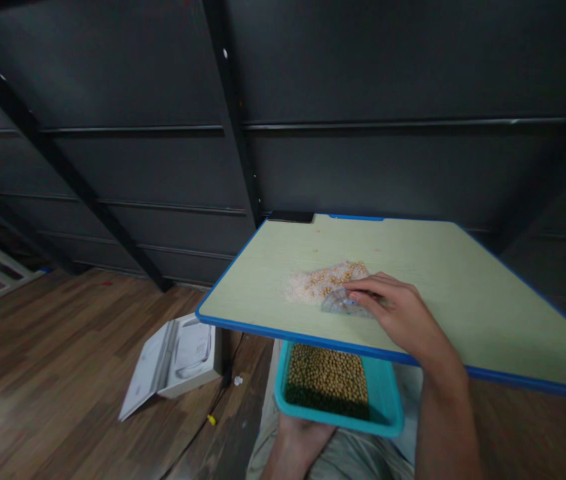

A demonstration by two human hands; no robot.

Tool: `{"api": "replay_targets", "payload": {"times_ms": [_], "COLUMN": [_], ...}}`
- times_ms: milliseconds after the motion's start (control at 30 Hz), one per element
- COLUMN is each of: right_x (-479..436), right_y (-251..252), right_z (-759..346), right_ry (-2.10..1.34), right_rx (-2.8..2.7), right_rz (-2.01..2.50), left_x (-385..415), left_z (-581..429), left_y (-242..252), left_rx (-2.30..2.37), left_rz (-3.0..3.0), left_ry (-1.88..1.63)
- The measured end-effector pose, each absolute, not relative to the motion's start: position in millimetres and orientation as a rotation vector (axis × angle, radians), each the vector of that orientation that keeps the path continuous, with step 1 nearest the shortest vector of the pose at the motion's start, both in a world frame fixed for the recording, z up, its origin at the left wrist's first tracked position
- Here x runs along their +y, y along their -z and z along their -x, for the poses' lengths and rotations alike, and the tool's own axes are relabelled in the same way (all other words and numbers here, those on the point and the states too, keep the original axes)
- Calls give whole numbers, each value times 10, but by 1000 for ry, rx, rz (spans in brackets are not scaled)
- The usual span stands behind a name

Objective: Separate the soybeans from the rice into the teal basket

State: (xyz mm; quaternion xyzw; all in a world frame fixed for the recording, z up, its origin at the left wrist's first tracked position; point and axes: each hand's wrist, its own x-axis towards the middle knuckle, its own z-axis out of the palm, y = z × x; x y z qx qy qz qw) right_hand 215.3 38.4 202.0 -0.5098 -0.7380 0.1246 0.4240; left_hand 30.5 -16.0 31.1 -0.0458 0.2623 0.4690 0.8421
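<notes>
My right hand (400, 310) pinches a clear plastic protractor (335, 303) near the tabletop's front half. Its flat sheet rests against a spread of pale rice-like grains (300, 287), mixed with yellow soybeans (350, 270). Below the table edge, my left hand (303, 437) holds a turquoise plastic tray (385, 393) from underneath; its fingers are mostly hidden by the tray. Inside the tray lie many soybeans (335, 373), with small dark green beans (320, 402) along the near side.
The pale table (463, 287) has a blue rim, and a black flat item (291, 217) sits at its far left corner. An open white box (193, 353) and a dark cable (197, 430) lie on the wooden floor. A dark panelled wall (373, 173) stands behind.
</notes>
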Motion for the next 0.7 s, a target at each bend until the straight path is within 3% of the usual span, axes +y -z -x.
{"api": "replay_targets", "payload": {"times_ms": [333, 700], "right_x": [393, 461], "right_y": [-2096, -2009], "right_z": [-1978, -2004], "right_ry": [-157, -232], "right_rx": [-1744, -1756], "right_rz": [1176, 1191], "left_x": [-134, -159], "left_z": [-332, -298], "left_y": [-355, -438], "left_rx": [310, 420], "left_rz": [146, 89], "left_ry": [-962, -952]}}
